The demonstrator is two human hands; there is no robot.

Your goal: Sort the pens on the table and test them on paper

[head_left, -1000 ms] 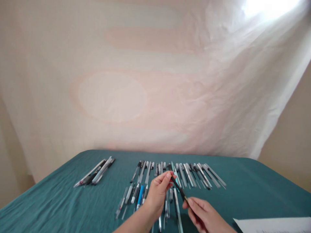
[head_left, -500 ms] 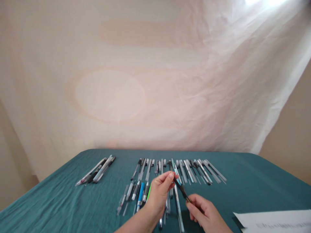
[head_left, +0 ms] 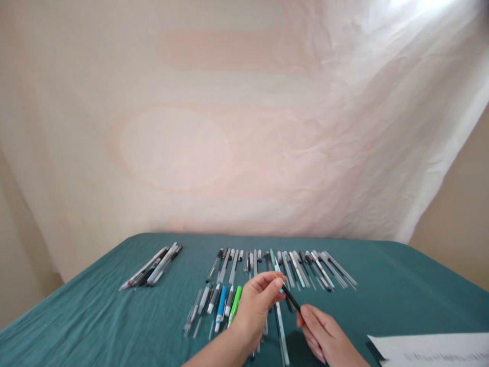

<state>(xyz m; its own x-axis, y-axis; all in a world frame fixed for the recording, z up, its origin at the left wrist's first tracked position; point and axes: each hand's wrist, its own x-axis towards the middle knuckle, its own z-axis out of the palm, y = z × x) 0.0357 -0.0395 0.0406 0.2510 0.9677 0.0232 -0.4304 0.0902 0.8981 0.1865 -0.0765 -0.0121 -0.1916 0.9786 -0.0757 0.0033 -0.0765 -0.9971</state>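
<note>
Since half a second ago both hands have slid a little rightward, baring more of the green marker (head_left: 235,304) just left of the left hand (head_left: 262,295). Its thumb and fingers pinch the upper end of the black pen (head_left: 292,298) while the right hand (head_left: 321,332) clamps the lower end, so it slants between them. Beyond the grip runs a pen row (head_left: 288,269), well left lies a bundle (head_left: 153,266), and rightward the cloth (head_left: 382,290) spreads between the right hand and the paper's (head_left: 435,347) edge.
</note>
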